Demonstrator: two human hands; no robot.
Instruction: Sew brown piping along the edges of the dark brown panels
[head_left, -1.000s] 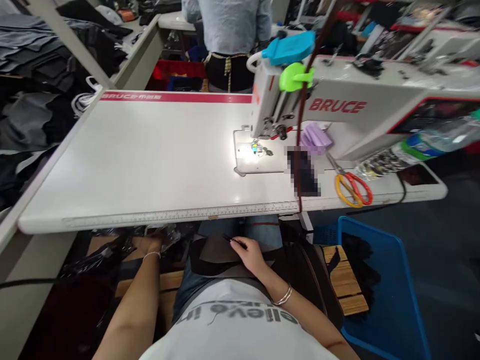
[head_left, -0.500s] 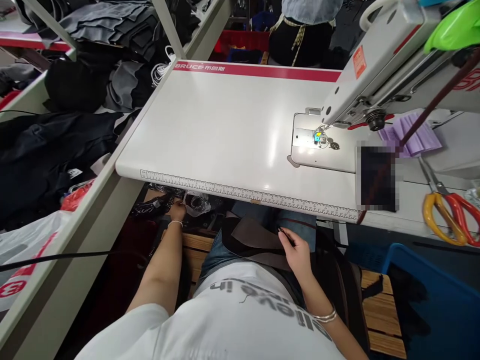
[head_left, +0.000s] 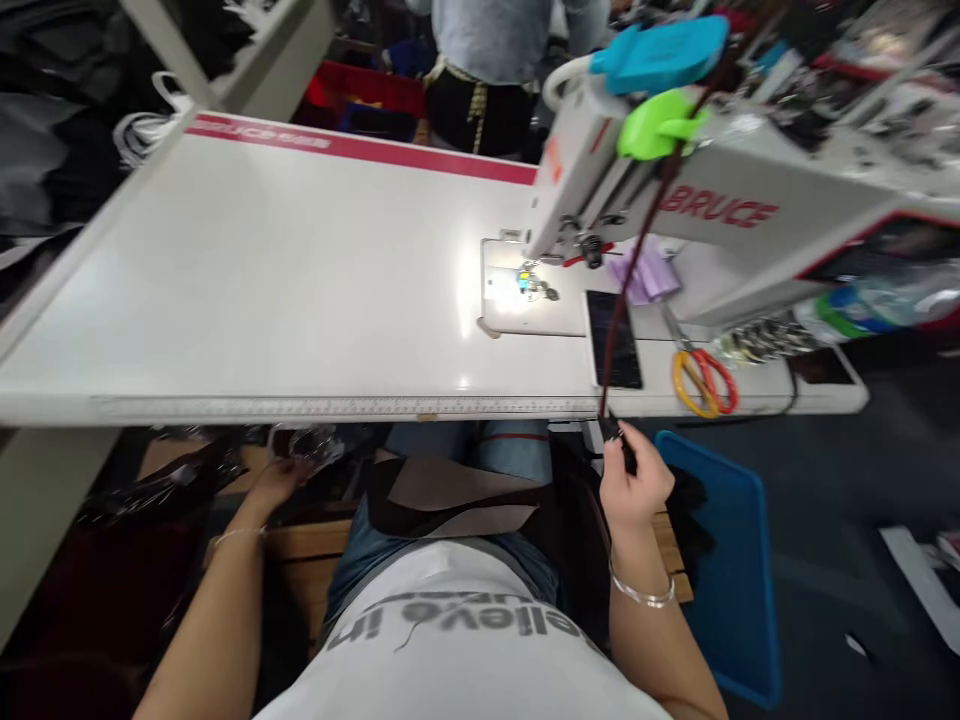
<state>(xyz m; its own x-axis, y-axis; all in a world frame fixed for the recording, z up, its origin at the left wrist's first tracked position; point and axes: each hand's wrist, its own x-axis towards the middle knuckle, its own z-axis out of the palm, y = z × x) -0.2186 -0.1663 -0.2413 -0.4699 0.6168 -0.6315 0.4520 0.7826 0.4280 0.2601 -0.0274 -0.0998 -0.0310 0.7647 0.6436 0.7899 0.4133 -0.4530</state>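
Beneath the table's front edge, my left hand (head_left: 279,482) reaches among clear plastic items and touches or lies right beside a round, clear plastic thing (head_left: 316,445). Its fingers are blurred and partly hidden. My right hand (head_left: 636,480) is closed on a small black tool (head_left: 616,440), mostly covered by the fingers, with its tip pointing up at the table edge by a dark red cord (head_left: 634,270). Across my lap lie dark and grey-brown cut fabric pieces (head_left: 450,485).
A sewing machine (head_left: 720,170) stands on the white table (head_left: 300,260). Near its front right are a phone (head_left: 613,340), orange-and-red-handled scissors (head_left: 703,383) and purple cloth (head_left: 649,272). A blue bin (head_left: 735,590) sits at right on the floor. Another person (head_left: 487,60) is behind the table.
My view has turned to the right. My right hand has moved from over my lap to the table's front edge, still holding the black tool. My left hand stays under the table.
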